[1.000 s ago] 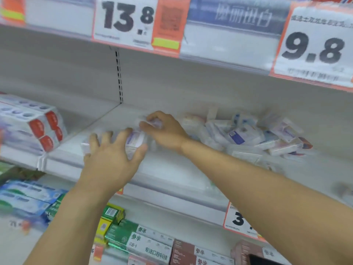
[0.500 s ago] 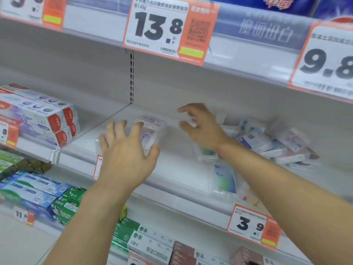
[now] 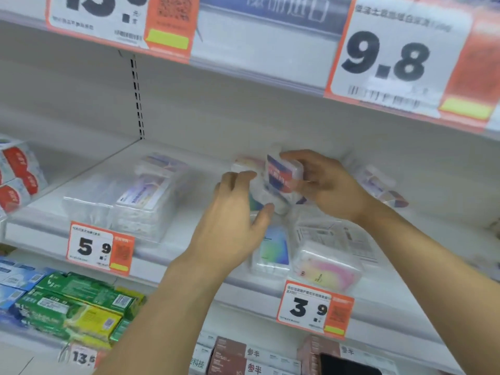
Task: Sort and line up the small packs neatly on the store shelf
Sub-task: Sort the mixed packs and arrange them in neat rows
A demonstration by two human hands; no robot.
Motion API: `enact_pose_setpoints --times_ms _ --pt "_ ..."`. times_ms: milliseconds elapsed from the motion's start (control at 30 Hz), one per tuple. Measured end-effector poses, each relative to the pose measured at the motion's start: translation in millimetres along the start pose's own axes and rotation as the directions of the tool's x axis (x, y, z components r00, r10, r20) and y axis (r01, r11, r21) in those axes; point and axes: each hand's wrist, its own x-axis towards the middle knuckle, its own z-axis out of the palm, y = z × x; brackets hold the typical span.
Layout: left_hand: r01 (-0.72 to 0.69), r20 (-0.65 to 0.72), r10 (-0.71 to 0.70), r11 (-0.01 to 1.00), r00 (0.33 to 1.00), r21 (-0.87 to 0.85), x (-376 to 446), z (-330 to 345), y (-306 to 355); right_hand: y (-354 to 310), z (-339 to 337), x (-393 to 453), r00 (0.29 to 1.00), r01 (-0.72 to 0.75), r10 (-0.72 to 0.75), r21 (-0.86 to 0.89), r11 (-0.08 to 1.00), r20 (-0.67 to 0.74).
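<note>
Slippery plastic packs [image 3: 281,177] sit clamped in your right hand [image 3: 328,185] and left hand [image 3: 232,212]; loosen your fingers and they spill.

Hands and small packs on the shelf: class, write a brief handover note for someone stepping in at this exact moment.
Right hand: grips a clear pack with a blue and red label, lifted at mid-shelf.
Left hand: curled round another clear pack just below it.
Done: a tidy stack of packs stands above the 5.9 tag.
Left: a blue-green pack and a pink-yellow pack lie loose at the shelf front above the 3.9 tag; more packs sit jumbled behind the right wrist. Sort these and line them up.
</note>
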Motion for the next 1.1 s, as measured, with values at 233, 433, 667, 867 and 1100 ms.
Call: enact_pose_setpoints --times_ms 233,433,667,867,1100 --pt "0.141 -0.031 -0.172 0.89 0.985 -0.434 12 2 13 -23 -21 -15 0.983 -0.121 0.046 0.438 0.891 0.177" --pt "0.186 -0.201 -0.269 0.917 0.942 -0.353 12 -3 -5 35 -31 17 0.947 -0.238 0.32 -0.638 0.733 0.014" --pt "0.233 -0.256 -0.347 0.892 0.902 -0.387 12 -5 -10 41 -22 25 0.959 -0.271 0.265 -0.586 0.764 -0.098" --pt "0.23 -0.257 -0.363 0.873 0.896 -0.431 11 -6 -9 23 -14 -3 0.932 0.174 -0.299 -0.469 0.866 -0.205" --pt "0.248 -0.175 -0.385 0.818 0.906 -0.518 9 -2 2 20 -14 -64 0.751 0.38 -0.623 -0.629 0.679 -0.219"
